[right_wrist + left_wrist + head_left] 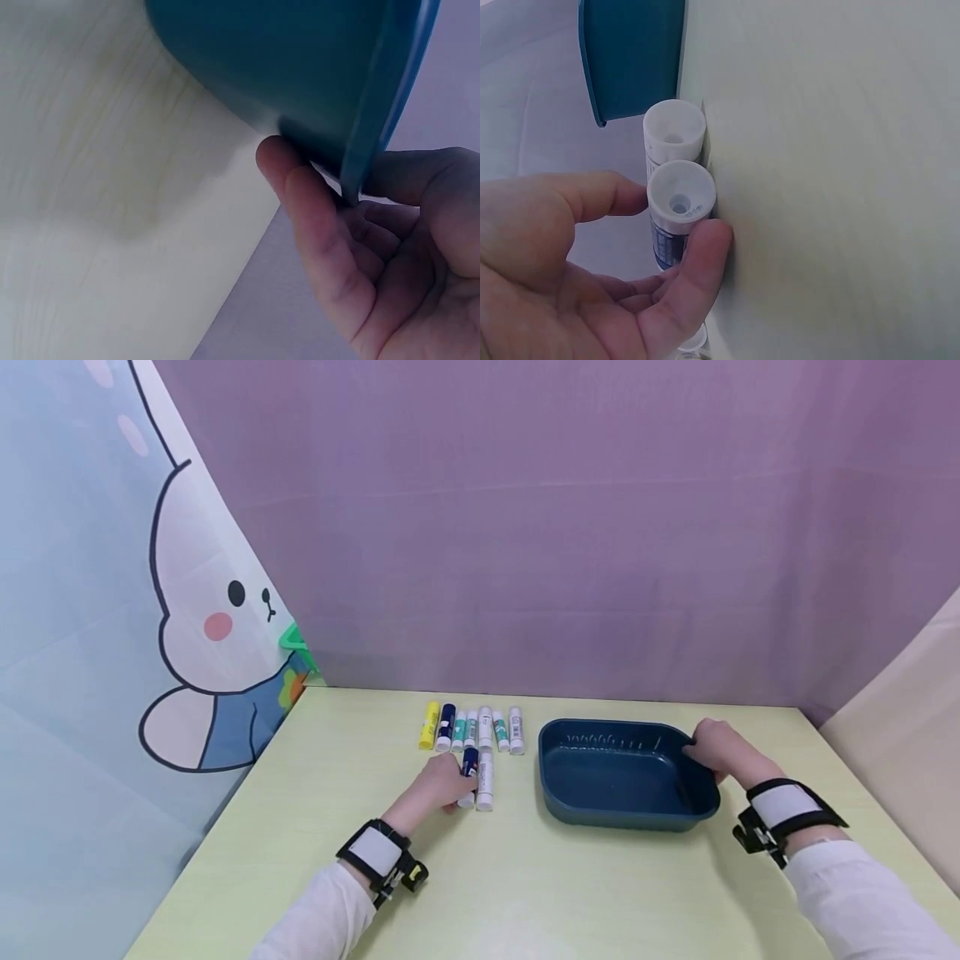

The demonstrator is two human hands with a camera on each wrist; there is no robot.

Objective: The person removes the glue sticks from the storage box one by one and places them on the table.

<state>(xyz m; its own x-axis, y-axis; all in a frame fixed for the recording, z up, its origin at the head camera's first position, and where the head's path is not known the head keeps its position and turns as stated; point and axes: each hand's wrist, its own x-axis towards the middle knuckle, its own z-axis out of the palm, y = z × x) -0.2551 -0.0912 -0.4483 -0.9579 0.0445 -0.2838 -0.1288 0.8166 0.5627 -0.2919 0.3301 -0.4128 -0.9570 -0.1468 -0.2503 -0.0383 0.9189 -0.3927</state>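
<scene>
My left hand (pixel 442 779) pinches a navy-and-white glue stick (pixel 470 762) lying on the table, thumb on one side and fingers on the other. In the left wrist view, the white base of this glue stick (pixel 681 196) faces the camera. Right beside it lies a white glue stick (pixel 485 781). My right hand (pixel 717 747) grips the right rim of a dark blue basin (pixel 615 817); the right wrist view has the thumb inside the basin wall (pixel 262 60) and the fingers outside. No contents are visible in the basin.
Behind the held glue stick lies a row of several more, including a yellow glue stick (pixel 429 727), a navy one (pixel 446 727) and a white one at the right end (pixel 516 731). The pale table (pixel 495 893) meets a purple cloth (pixel 525 568) at the back.
</scene>
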